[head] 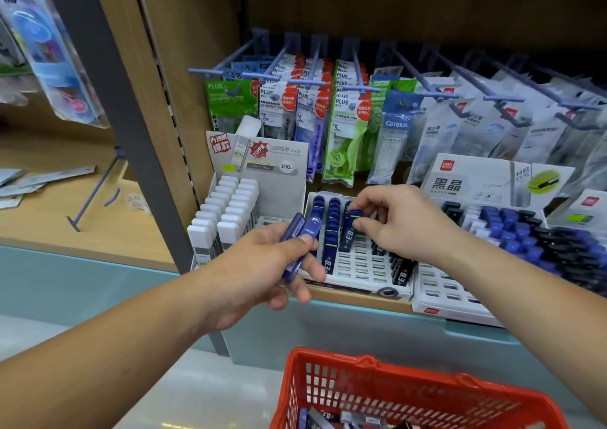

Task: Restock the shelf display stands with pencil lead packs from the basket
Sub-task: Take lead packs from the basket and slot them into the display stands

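Red basket (417, 392) at bottom edge, nearest cam; a few lead packs lie in its bottom. Above it, L hand (262, 264) closed round a small bunch of blue packs (300, 243), thumb pressed on top. R hand (397, 222) pinches one blue pack (349, 231) by its cap w/ thumb + forefinger, lower end down in the white slotted stand (358, 264) at shelf front. Stand part full: blue packs in back rows, front slots bare. Left of it, stand of white-capped packs (226, 212). Right, a second stand (512, 231) w/ blue + black packs. Behind, bagged goods hang on pegs (331, 100).
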Available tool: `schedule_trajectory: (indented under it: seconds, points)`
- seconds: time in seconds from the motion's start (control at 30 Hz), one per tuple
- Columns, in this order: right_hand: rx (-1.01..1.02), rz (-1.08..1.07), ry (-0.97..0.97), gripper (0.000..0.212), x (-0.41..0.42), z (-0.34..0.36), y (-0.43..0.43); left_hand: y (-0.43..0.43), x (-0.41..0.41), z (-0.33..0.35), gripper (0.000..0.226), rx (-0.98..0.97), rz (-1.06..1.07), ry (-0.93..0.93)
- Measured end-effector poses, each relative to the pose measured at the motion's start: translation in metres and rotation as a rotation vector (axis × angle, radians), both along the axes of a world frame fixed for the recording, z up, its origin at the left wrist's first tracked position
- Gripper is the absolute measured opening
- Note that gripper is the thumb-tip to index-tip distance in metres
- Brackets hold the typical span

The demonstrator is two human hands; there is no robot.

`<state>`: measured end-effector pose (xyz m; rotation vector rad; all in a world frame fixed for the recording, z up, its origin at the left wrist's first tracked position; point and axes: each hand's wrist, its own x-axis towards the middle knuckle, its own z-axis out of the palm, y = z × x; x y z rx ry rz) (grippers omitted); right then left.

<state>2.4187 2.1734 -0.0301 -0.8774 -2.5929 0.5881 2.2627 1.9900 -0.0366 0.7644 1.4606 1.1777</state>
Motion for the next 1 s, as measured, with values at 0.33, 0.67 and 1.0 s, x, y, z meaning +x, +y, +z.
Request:
schedule_trajectory:
  seconds: [0.33, 0.67, 1.0]
  points:
    - [0.245, 0.004, -0.111, 0.02, -0.002, -0.003, -0.011, 0.005, -0.004, -0.006, 0.018, 0.028, 0.004, -0.064]
    - [-0.731, 0.238, 0.444, 0.022, 0.002, 0.023, -0.027, 0.007, 0.002, 0.003, 0.023, 0.061, -0.074, -0.272]
    - [-0.918, 0.222, 0.504, 0.038, 0.013, 0.027, -0.028, 0.011, 0.005, 0.002, 0.012, 0.08, 0.099, -0.188]
